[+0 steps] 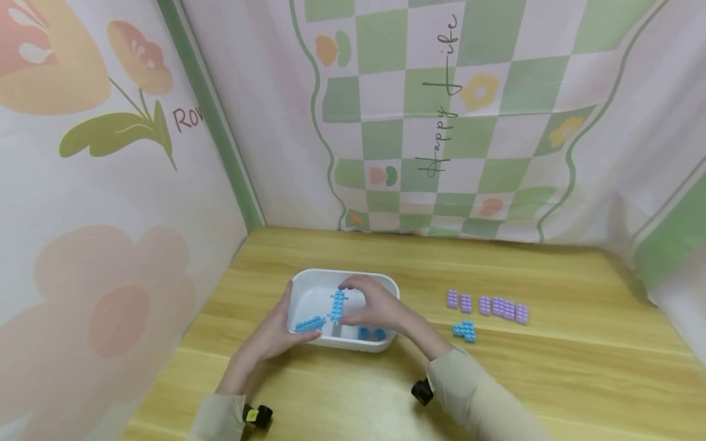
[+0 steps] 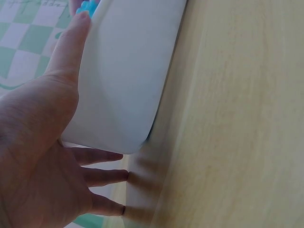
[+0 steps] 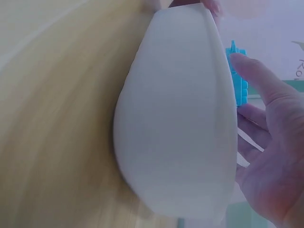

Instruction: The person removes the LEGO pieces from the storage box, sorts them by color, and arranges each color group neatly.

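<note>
A white divided box (image 1: 391, 348) stands on the table. My left hand (image 1: 272, 327) rests against its left end, with straight fingers at the side and the thumb along the front rim; in the left wrist view, several fingers (image 2: 107, 176) are spread past the box's end. Above the box's inside, my right hand (image 1: 377, 304) pinches a long blue studded building-block piece (image 1: 337, 306) between thumb and fingers. The same blue piece (image 3: 241, 88) shows past the rim in the right wrist view. Another blue block assembly (image 1: 310, 324) lies in the box's left part.
Small blue blocks (image 1: 371, 334) sit in the box's front right part. To the right on the wooden table (image 1: 353, 392) lie a row of purple blocks (image 1: 485, 305) and a blue block piece (image 1: 465, 331). A patterned curtain (image 1: 430, 122) hangs behind the table.
</note>
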`<action>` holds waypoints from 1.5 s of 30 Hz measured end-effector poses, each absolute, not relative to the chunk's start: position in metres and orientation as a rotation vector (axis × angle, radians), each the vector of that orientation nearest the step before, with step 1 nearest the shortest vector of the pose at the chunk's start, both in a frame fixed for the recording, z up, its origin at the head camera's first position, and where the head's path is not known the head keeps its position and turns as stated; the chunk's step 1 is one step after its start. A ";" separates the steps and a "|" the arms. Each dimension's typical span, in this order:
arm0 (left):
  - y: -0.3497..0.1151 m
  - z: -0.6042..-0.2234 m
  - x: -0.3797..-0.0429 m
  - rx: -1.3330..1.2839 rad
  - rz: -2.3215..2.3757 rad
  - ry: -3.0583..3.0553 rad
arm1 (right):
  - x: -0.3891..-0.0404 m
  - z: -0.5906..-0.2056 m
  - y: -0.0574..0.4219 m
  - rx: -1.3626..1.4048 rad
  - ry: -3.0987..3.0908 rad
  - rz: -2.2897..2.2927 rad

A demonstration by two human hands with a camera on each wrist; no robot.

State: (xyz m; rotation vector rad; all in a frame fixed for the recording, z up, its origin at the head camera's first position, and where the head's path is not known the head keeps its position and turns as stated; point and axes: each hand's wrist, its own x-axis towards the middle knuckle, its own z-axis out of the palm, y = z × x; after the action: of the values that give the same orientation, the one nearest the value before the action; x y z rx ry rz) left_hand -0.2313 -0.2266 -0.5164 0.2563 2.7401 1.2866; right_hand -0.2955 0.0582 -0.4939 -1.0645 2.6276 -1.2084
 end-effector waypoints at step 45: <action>-0.228 -0.518 -0.230 0.251 1.249 2.757 | -0.214 -0.483 0.212 -0.836 2.894 -1.265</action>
State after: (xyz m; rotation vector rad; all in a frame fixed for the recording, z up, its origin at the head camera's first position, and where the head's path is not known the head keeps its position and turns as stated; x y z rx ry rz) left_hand -0.2299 -0.2280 -0.5184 0.2514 2.7565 1.2486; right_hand -0.2137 0.2122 -0.4829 -0.8358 2.8941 -1.2647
